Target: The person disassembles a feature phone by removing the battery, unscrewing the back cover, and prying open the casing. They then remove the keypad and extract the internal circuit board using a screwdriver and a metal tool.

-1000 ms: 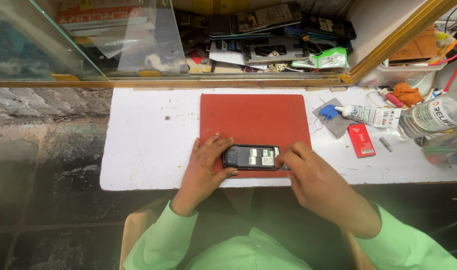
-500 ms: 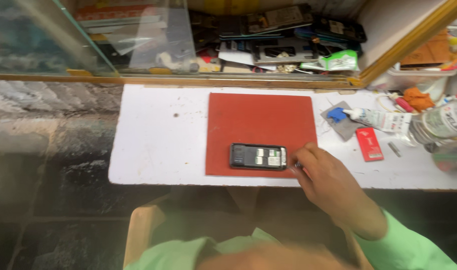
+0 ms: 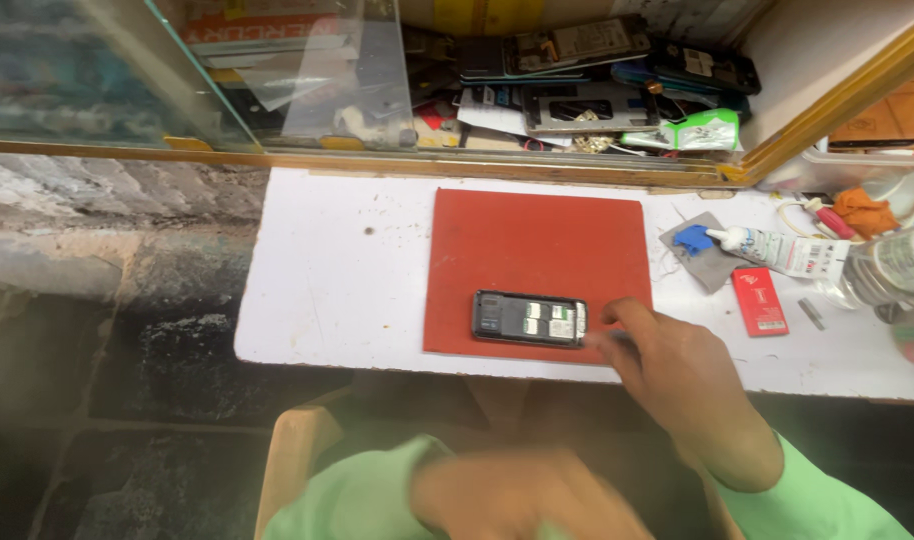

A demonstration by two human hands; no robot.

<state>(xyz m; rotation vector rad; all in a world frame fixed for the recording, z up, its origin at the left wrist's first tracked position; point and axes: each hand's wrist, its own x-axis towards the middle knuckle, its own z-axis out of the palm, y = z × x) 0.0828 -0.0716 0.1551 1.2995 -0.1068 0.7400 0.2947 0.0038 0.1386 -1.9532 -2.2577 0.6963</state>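
Small dark phone point(image 3: 529, 319) with its back cover off, pale parts and a label showing inside the open shell. Lies flat and lengthwise across the lower edge of the red mat point(image 3: 537, 250), just below the middle of the frame, on the white table point(image 3: 347, 270).

Right hand point(image 3: 677, 375) at lower right of centre, back turned up, sleeve in light green trailing to the lower right corner. Fingers curled loosely, fingertips point(image 3: 617, 320) blurred at the right end of the phone, touching or almost touching it; grip not closed round the phone, and not clear whether anything is pinched. Left hand point(image 3: 517, 500) low at the bottom edge, blurred, pulled in close to the body, well apart from the phone; open or closed cannot be told.

Against the earliest frame: left hand gone from the left end of the phone and drawn back toward the lap; phone in the same place on the mat; right hand kept at the right end.

To the right of the mat, a white glue tube point(image 3: 777, 250) with a blue tip and a small red card point(image 3: 759, 300).
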